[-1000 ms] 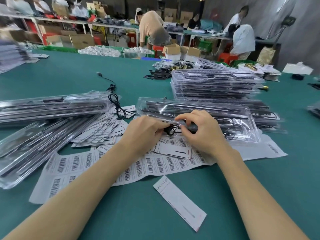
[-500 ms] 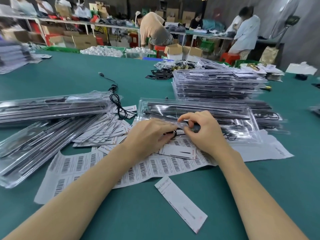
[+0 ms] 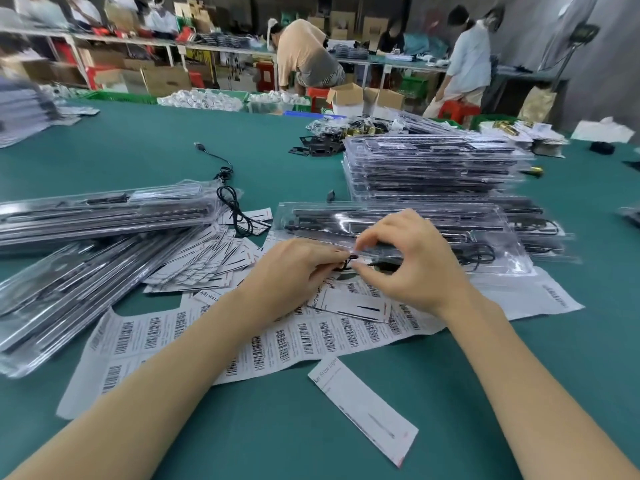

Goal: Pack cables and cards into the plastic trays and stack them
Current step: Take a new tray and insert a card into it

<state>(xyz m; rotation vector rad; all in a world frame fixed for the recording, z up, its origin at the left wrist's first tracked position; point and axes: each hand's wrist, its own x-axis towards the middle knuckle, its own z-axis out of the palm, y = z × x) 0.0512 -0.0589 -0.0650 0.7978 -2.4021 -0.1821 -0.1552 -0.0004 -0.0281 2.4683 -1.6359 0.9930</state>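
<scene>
Pinching a thin black cable [image 3: 349, 260] between them, the left hand [image 3: 294, 271] and the right hand [image 3: 415, 261] meet at the near edge of a clear plastic tray [image 3: 498, 258] that lies across the middle of the green tabletop [image 3: 277, 427]. Each grip is closed on the cable: the left with curled fingers drawn together on one end, the right with thumb and forefinger nipping it just beside the tray's rim, probably to coil or guide it into a moulded pocket. Which pocket it is bound for cannot be told. The tray is glossy, see-through and long, with shaped channels that already hold dark bars and a looped cord at its right end. Behind it stands a tall stack of filled trays [image 3: 429, 168], so stacking seems well along. To the left lie more long trays [image 3: 100, 216], fanned at angles, and a loose black cable [image 3: 235, 213] trails beside them. Flat white paper cards [image 3: 214, 265] spread between the trays and the hands, over a matte barcode sheet [image 3: 242, 344]; one card [image 3: 363, 407] lies alone nearer the person.
</scene>
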